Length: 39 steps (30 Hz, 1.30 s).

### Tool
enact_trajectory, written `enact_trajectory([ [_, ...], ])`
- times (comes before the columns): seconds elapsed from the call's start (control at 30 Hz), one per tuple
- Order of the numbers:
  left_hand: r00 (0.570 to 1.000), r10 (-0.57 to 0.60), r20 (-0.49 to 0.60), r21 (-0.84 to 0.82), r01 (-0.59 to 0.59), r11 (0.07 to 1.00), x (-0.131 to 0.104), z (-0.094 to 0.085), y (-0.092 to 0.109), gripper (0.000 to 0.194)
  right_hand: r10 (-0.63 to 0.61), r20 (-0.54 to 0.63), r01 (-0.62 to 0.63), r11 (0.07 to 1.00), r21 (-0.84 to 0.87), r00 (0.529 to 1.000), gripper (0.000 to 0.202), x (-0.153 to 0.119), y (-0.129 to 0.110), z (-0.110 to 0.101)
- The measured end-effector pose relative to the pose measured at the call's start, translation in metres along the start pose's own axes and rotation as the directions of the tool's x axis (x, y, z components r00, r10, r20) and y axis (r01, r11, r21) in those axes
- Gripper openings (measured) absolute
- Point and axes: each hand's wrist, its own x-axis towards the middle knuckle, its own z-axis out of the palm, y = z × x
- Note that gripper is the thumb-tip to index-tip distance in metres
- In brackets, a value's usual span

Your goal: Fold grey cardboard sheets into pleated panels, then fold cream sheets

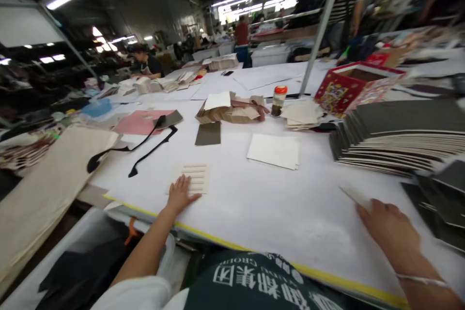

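Note:
My left hand (pixel 179 193) lies flat on a cream ridged piece (pixel 198 179), fingers spread over its left part. In my right hand (pixel 390 227) is a pale, narrow, flat tool (pixel 354 195), its tip pointing left and away from me; the exact kind cannot be made out. Beyond the ridged piece lies a dark grey-green square (pixel 208 134). A small stack of white sheets (pixel 273 151) rests between my hands, farther back. Close to my right hand are dark grey panels (pixel 436 208).
A tall stack of grey panels (pixel 403 128) stands at right, with a red box (pixel 348 89) behind. A red-lidded jar (pixel 278 101) is near a metal pole (pixel 323 29). Black straps (pixel 150 152) and a pink sheet (pixel 140 122) lie left. Co-workers (pixel 147 63) are farther off.

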Motion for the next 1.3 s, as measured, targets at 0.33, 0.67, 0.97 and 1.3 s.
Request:
enact_trajectory([
  [0.33,0.895,0.445,0.033,-0.209,-0.429,0.879,-0.055,0.015,0.167,0.079,-0.469,-0.04,0.466,0.883,-0.063,0.883,0.04,0.06,-0.152,0.02],
  [0.67,0.785,0.582,-0.211,-0.425,-0.61,0.669,0.002,-0.011,0.178,0.061,-0.539,0.197,0.476,0.83,0.291,0.819,0.026,0.105,-0.228,0.04],
  [0.97,0.783,0.619,-0.058,-0.167,-0.619,0.768,0.124,-0.022,0.258,0.063,-0.095,0.165,0.03,0.933,0.358,0.982,0.032,0.146,-0.218,0.013],
  [1.3,0.832,0.491,-0.258,-0.622,-0.531,0.575,0.145,-0.06,0.254,0.1,-0.578,0.064,0.563,0.811,0.16,0.813,0.014,0.12,-0.164,-0.123],
])
